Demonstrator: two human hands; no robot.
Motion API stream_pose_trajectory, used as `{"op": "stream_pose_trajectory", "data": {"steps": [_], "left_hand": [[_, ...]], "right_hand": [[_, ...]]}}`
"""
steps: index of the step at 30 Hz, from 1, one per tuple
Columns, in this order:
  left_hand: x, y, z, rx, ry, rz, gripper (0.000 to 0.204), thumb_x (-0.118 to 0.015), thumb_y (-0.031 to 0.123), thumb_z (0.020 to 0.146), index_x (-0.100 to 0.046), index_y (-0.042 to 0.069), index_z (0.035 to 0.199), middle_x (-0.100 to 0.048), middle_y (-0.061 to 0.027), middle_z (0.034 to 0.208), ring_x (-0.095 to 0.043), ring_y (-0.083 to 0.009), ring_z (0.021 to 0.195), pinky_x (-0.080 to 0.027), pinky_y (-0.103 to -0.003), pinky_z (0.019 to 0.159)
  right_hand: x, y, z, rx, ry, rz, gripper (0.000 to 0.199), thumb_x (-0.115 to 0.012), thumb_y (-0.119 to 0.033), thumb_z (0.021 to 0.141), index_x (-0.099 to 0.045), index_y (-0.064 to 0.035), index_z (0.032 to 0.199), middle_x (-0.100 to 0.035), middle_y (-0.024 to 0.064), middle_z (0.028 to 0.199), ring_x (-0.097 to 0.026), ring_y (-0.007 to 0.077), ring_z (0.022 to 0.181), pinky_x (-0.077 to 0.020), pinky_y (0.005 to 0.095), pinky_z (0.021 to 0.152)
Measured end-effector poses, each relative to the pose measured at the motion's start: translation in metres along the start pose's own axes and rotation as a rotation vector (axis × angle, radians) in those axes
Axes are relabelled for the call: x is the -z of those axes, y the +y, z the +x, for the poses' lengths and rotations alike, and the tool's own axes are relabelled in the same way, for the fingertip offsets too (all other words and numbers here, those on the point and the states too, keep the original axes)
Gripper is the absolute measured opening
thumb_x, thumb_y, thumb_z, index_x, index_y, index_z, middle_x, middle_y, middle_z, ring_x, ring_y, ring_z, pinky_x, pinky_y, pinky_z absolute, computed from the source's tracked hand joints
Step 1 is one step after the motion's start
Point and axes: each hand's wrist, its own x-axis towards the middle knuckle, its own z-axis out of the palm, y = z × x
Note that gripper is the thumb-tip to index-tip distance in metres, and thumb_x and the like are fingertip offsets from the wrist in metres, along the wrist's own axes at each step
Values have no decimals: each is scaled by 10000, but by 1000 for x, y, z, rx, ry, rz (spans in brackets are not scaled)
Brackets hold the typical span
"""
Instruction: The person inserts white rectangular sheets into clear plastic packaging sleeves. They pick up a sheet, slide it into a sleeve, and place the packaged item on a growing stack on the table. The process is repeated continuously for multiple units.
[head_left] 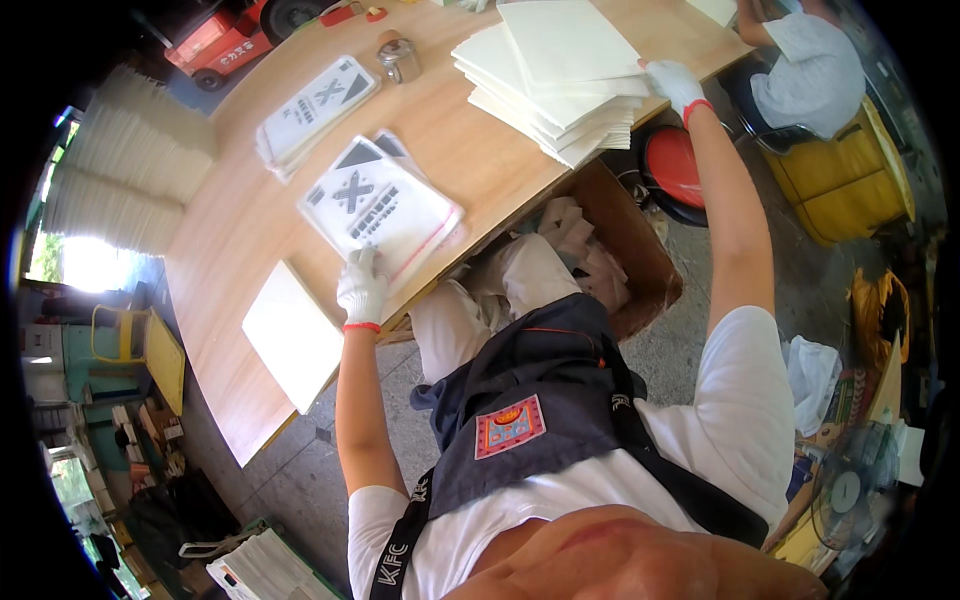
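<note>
My left hand (362, 286), in a white glove with a red cuff, presses on the near edge of a stack of clear plastic bags with black printed marks (378, 203) lying on the wooden table (240, 200). My right hand (674, 82), gloved the same way, reaches far out and rests on the edge of a tall pile of white flat boards (555, 75). One white board (292, 335) lies alone at the table's near edge, left of my left hand. I wear a dark apron.
A second stack of printed bags (315, 108) and a tape dispenser (399, 58) lie farther back. A cardboard box with white scraps (620, 240) sits under the table beside a red stool (675, 165). Another person (800, 60) sits at the right by a yellow drum (845, 180).
</note>
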Motion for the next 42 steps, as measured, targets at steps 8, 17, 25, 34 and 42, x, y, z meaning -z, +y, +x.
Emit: {"op": "stream_pose_trajectory", "data": {"steps": [8, 17, 25, 34, 42], "left_hand": [[-4, -6, -6, 4, 65, -76, 319, -556, 89, 711, -603, 179, 1014, -586, -46, 1068, -572, -273, 964, -484, -392, 767], [-10, -16, -8, -38, 131, -162, 280, -515, 60, 745, -612, 161, 987, -596, -61, 1022, -581, -288, 924, -478, -383, 765], [-19, -27, -16, -87, 195, -305, 333, -520, 17, 673, -600, 119, 979, -592, -83, 969, -566, -284, 919, -465, -383, 769], [-15, -17, -21, -81, 398, -113, 260, -534, 23, 692, -613, 131, 915, -602, -77, 952, -578, -274, 867, -473, -391, 769], [16, -24, -14, -193, 209, -544, 219, -476, -50, 744, -580, 79, 888, -613, -32, 915, -584, -205, 696, -471, -320, 656]], "right_hand": [[-4, 19, -51, -89, 151, 1185, 259, -577, -270, 842, -552, -54, 983, -621, 104, 837, -622, 194, 729, -529, 281, 577], [-48, 13, -89, 51, 226, 1048, 156, -524, -89, 882, -514, 1, 1008, -613, 151, 786, -614, 225, 601, -503, 304, 486], [-81, -11, -199, -132, -255, 1114, 373, -549, -92, 825, -507, 13, 1181, -629, 96, 890, -554, 128, 554, -437, 252, 405], [-189, 47, -284, -600, -455, 1099, 320, -511, -126, 849, -529, 1, 1142, -644, 67, 926, -589, 98, 572, -443, 191, 418], [-201, 68, -291, -516, -573, 1290, 327, -518, -92, 875, -510, -14, 1192, -583, 100, 1136, -574, 188, 1026, -474, 301, 862]]}}
